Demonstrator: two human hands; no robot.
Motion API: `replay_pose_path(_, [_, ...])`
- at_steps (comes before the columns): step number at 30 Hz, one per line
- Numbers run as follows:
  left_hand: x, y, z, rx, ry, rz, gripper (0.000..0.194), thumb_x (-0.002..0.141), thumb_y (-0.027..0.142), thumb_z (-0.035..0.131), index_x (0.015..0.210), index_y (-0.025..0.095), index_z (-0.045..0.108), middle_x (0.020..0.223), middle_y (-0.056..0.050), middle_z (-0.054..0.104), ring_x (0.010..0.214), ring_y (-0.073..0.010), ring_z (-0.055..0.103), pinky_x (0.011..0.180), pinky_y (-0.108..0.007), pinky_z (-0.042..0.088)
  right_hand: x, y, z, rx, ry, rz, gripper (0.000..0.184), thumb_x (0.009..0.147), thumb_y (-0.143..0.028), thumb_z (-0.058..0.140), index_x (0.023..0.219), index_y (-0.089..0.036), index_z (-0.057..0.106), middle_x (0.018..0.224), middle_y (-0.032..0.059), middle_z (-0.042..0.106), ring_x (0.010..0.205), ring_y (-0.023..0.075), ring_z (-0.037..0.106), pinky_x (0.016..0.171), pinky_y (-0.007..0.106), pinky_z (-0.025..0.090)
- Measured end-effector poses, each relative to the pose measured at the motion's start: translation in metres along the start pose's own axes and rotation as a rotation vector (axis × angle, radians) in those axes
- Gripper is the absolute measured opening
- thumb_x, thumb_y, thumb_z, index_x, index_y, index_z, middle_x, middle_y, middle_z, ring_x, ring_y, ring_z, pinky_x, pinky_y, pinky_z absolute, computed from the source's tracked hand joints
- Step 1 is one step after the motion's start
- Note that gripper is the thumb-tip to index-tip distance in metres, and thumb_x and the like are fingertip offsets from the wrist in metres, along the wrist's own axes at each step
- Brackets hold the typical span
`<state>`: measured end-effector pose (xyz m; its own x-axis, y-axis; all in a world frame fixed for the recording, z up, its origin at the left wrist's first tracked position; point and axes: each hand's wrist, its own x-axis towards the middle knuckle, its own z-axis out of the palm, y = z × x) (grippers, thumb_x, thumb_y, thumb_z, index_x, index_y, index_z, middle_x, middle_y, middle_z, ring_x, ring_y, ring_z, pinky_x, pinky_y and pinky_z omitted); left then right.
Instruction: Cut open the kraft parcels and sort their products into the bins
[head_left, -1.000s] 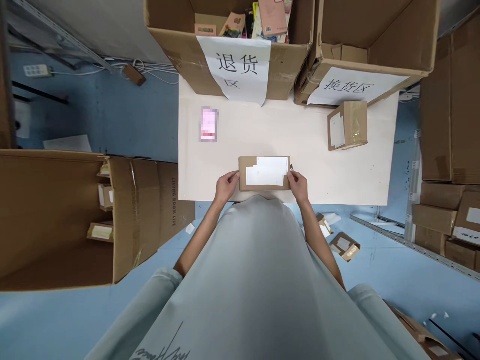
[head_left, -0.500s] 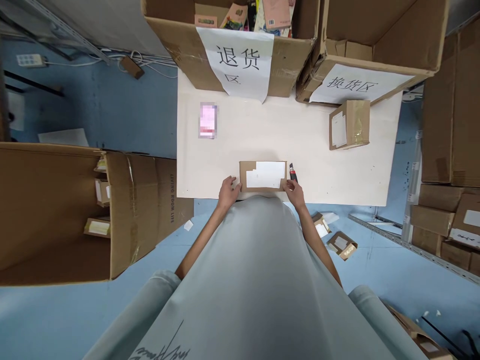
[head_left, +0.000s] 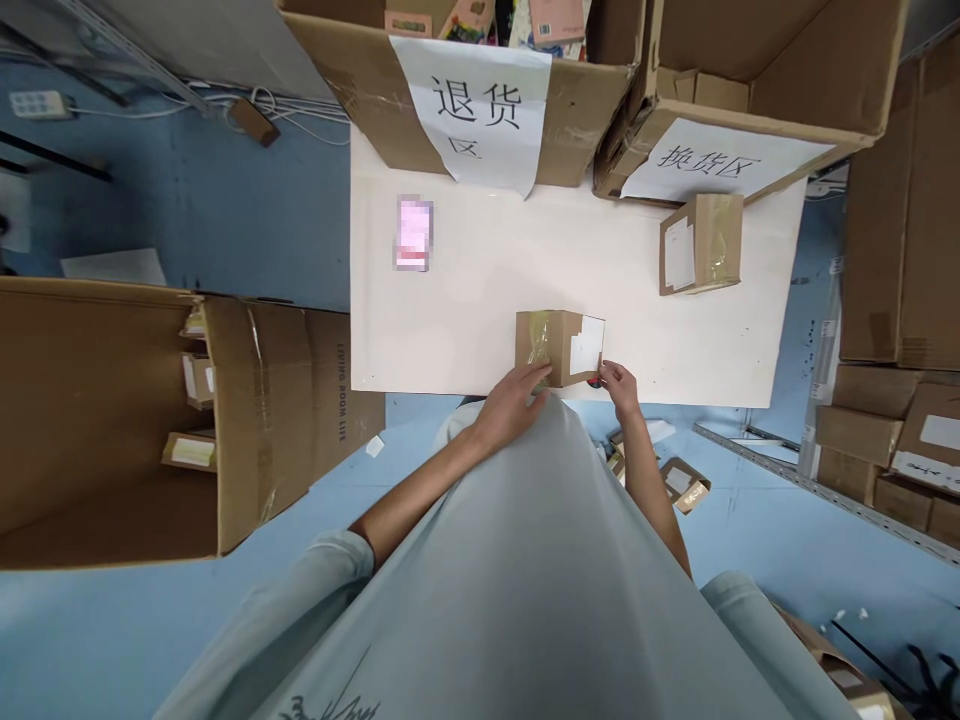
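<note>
A small cardboard box (head_left: 551,335) with clear tape on one face and a white label on another is at the table's near edge. My left hand (head_left: 514,405) is on its near left part, fingers over the taped face and thumb apart below. At the box's lower right corner, the fingertips of my right hand (head_left: 621,390) are bent against the edge. Just beside those fingers shows a red and black bit of a utility knife (head_left: 595,382); the box and hand hide most of it.
A second taped box (head_left: 701,245) stands at the table's right. A blurred pink item (head_left: 413,233) lies at the left. Two large labelled cartons (head_left: 570,120) (head_left: 750,110) line the back. Another large carton (head_left: 285,420) stands left; several small boxes (head_left: 684,485) lie on the floor.
The box has been turned, so its taped face now shows on the left and its label on the right. It has shifted right, covering most of the knife. Both hands moved right.
</note>
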<state>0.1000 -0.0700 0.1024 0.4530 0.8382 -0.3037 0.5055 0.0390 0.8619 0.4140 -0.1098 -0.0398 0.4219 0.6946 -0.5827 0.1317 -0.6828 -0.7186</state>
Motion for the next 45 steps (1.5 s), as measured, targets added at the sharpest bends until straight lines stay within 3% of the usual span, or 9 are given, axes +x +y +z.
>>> replay_pose_path(6, [-0.001,-0.009,-0.007,-0.027,0.019,-0.023,0.046,0.112,0.036,0.061,0.157,0.030,0.070,0.167,-0.007,0.066,0.157,-0.0341,0.059,0.135,-0.054,0.047,-0.010,-0.003,0.009,-0.026,-0.043,-0.040,0.082,0.077,-0.083,0.074,0.127,-0.018,0.075,0.115,0.0154,0.085,0.107,0.0300,0.080,0.098,0.053,0.067])
replay_pose_path(13, [0.004,-0.078,-0.022,0.086,0.177,-0.269,0.052,0.110,0.040,0.064,0.157,0.017,0.065,0.142,-0.019,0.073,0.134,-0.0399,0.070,0.121,-0.053,0.055,-0.023,-0.029,0.047,-0.061,-0.138,-0.083,0.067,0.080,-0.074,0.080,0.120,-0.020,0.078,0.128,0.0170,0.084,0.117,0.0343,0.080,0.110,0.057,0.064])
replay_pose_path(18, [0.002,-0.123,-0.020,0.137,0.232,-0.333,0.060,0.110,0.034,0.053,0.166,0.012,0.056,0.141,-0.024,0.071,0.137,-0.0429,0.066,0.124,-0.058,0.051,-0.063,-0.058,0.073,-0.333,-0.153,-0.188,0.062,0.090,-0.068,0.081,0.131,-0.021,0.077,0.133,0.0183,0.077,0.117,0.0366,0.077,0.110,0.059,0.065])
replay_pose_path(23, [-0.006,-0.155,-0.040,0.089,0.285,-0.441,0.062,0.109,0.037,0.052,0.166,0.014,0.058,0.146,-0.024,0.072,0.139,-0.0414,0.068,0.126,-0.058,0.049,-0.121,-0.099,0.088,-0.456,-0.339,-0.437,0.064,0.101,-0.058,0.076,0.154,-0.024,0.069,0.154,0.0205,0.062,0.135,0.0425,0.070,0.119,0.061,0.061])
replay_pose_path(30, [0.003,-0.167,-0.060,0.059,0.236,-0.627,0.060,0.106,0.026,0.045,0.164,0.013,0.058,0.145,-0.020,0.077,0.135,-0.0352,0.073,0.123,-0.053,0.053,-0.143,-0.140,0.101,-0.477,-0.478,-0.567,0.054,0.112,-0.045,0.061,0.162,-0.025,0.063,0.159,0.0153,0.063,0.139,0.0338,0.070,0.115,0.052,0.063])
replay_pose_path(34, [0.005,-0.162,-0.055,-0.022,0.243,-0.623,0.058,0.106,0.027,0.049,0.162,0.015,0.056,0.145,-0.020,0.077,0.127,-0.0317,0.076,0.118,-0.051,0.057,-0.119,-0.127,0.091,-0.478,-0.369,-0.479,0.052,0.109,-0.046,0.065,0.156,-0.024,0.068,0.150,0.0147,0.068,0.126,0.0327,0.076,0.108,0.050,0.066])
replay_pose_path(38, [0.008,-0.152,-0.041,-0.139,0.211,-0.574,0.059,0.103,0.034,0.062,0.158,0.014,0.058,0.149,-0.021,0.075,0.126,-0.0300,0.078,0.115,-0.047,0.060,-0.078,-0.094,0.072,-0.427,-0.265,-0.296,0.055,0.104,-0.047,0.072,0.153,-0.023,0.069,0.145,0.0159,0.070,0.121,0.0326,0.078,0.104,0.051,0.069])
replay_pose_path(42, [0.012,-0.137,-0.022,-0.167,0.120,-0.555,0.066,0.095,0.041,0.079,0.153,0.014,0.063,0.151,-0.021,0.074,0.125,-0.0326,0.079,0.111,-0.047,0.063,-0.046,-0.055,0.058,-0.288,-0.329,-0.128,0.066,0.094,-0.039,0.083,0.155,-0.020,0.066,0.151,0.0189,0.071,0.136,0.0361,0.073,0.106,0.052,0.069])
replay_pose_path(45, [0.013,-0.129,-0.015,-0.124,0.122,-0.551,0.072,0.085,0.032,0.089,0.151,0.014,0.066,0.148,-0.020,0.076,0.131,-0.0349,0.077,0.113,-0.049,0.063,-0.041,-0.032,0.054,-0.200,-0.352,-0.100,0.079,0.086,-0.041,0.090,0.158,-0.021,0.064,0.156,0.0186,0.069,0.142,0.0379,0.070,0.109,0.057,0.068])
